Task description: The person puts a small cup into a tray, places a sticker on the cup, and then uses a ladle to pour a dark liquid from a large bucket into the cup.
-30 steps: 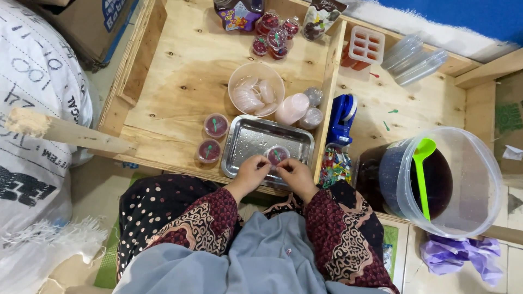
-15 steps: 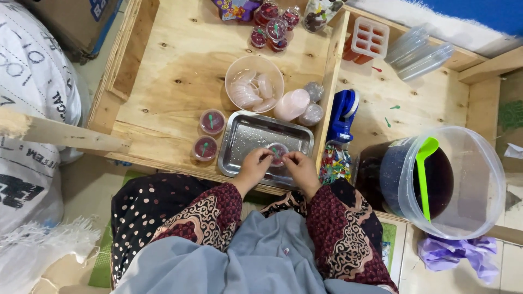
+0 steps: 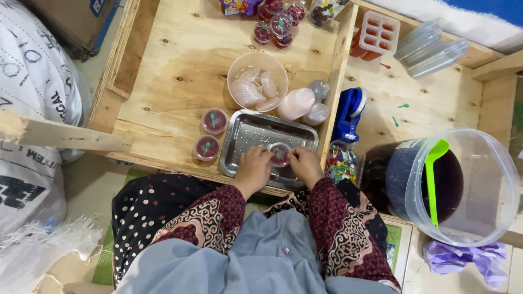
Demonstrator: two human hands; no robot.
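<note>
At the lower middle of the frame the fingers (image 3: 271, 154) of the left hand (image 3: 255, 170) and those of the right hand (image 3: 305, 166) pinch the two sides of one small round cup (image 3: 280, 154) of dark red jelly, which sits in the lower right part of a rectangular metal tray (image 3: 256, 133) on the wooden surface (image 3: 180, 65). Just left of the tray stand two sealed jelly cups (image 3: 210, 134), each with a small green spoon on its lid. Above the tray a clear round bowl (image 3: 257, 81) holds a heap of pale lids or empty cups; their number cannot be told. To its right lie two stacks of pale cups (image 3: 305, 104) on their sides. At the top edge a cluster of about five more filled cups (image 3: 279, 17) shows. Right of the wooden divider stands one blue tape dispenser (image 3: 348, 111), with a bag of coloured small spoons (image 3: 341, 163) below it. At the right a large clear bucket (image 3: 479, 179) holds dark liquid and one green ladle (image 3: 433, 174).
</note>
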